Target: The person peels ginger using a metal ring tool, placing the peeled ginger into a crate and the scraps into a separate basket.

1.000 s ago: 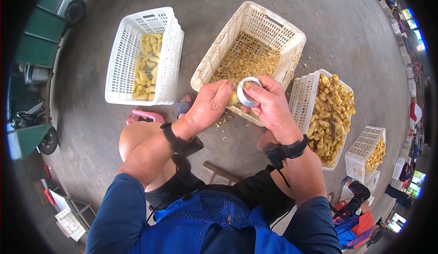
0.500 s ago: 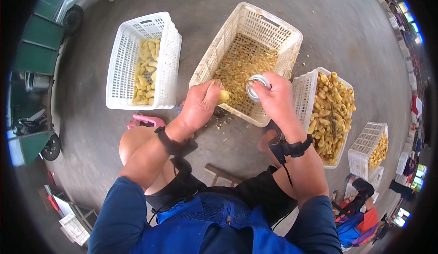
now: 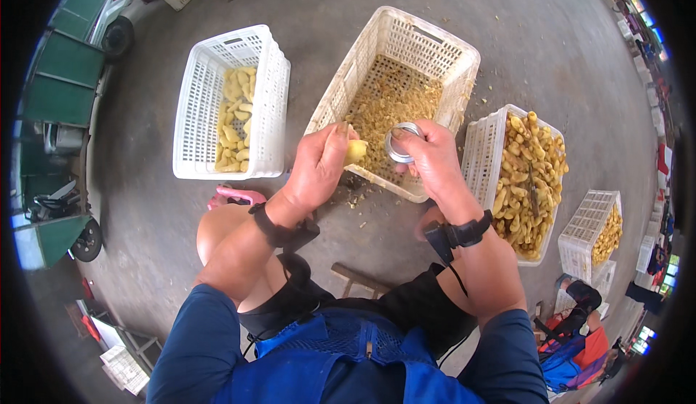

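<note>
My left hand (image 3: 319,168) grips a small pale yellow peeled piece (image 3: 355,151) over the near edge of the middle white crate (image 3: 435,45), whose floor is covered with yellow peelings. My right hand (image 3: 433,159) holds a round metal ring tool (image 3: 402,141) just right of the piece, a small gap between them. Both wrists wear black straps.
A white crate (image 3: 268,63) with peeled pale pieces stands at the left. A white crate (image 3: 482,146) heaped with unpeeled yellow-brown roots stands at the right, a smaller one (image 3: 591,219) beyond it. Green machinery lines the left edge. A pink slipper (image 3: 232,196) lies by my knee.
My hands were together around the piece and ring; they have drawn slightly apart, the left holding the piece, the right lifting the ring clear.
</note>
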Demonstrator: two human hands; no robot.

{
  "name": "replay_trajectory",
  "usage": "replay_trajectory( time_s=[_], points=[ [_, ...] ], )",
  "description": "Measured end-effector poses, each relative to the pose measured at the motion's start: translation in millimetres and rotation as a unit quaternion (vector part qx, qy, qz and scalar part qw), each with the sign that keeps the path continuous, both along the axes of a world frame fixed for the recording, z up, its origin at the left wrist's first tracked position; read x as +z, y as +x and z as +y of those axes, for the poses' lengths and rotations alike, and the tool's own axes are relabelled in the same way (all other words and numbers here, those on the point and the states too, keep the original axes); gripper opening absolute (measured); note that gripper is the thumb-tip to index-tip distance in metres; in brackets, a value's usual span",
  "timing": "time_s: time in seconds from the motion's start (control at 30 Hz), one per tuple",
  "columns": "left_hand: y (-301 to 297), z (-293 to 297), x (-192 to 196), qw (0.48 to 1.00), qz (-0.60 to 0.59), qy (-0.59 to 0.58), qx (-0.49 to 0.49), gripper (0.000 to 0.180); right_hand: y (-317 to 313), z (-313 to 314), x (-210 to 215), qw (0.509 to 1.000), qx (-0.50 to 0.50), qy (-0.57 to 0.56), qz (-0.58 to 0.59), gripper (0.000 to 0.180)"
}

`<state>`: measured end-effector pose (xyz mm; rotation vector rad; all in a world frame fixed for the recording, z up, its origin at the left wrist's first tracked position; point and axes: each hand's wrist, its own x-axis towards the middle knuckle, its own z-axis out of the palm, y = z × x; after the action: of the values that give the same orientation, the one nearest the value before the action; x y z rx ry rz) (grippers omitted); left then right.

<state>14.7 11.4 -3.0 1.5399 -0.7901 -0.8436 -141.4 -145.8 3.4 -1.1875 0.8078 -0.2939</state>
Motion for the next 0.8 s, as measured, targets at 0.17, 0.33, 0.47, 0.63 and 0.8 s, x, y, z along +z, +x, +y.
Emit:
replay_trajectory(
  time_s=[0.17, 0.33, 0.47, 0.63, 0.8],
  points=[
    [-3, -3, 6, 0.989, 0.146, 0.035, -0.01, 0.048, 4, 14, 0, 0.994, -0.03, 0.015, -0.1, 0.021],
    [-3, -4, 11, 0.934, 0.346, 0.039, -0.078, 0.042, 8, 23, 6, 0.991, -0.015, -0.006, -0.13, 0.022],
    [-8, -5, 17, 0.912, 0.4, 0.038, -0.085, 0.041, 8, 24, 3, 0.992, -0.006, -0.051, -0.118, 0.023],
    [-3, -1, 9, 0.908, 0.404, 0.031, -0.102, 0.042, 8, 26, 9, 0.991, 0.002, -0.093, -0.101, 0.025],
    [-3, -2, 9, 0.932, 0.352, 0.054, -0.072, 0.046, 10, 28, 2, 0.974, 0.029, -0.213, -0.078, 0.025]
  ],
)
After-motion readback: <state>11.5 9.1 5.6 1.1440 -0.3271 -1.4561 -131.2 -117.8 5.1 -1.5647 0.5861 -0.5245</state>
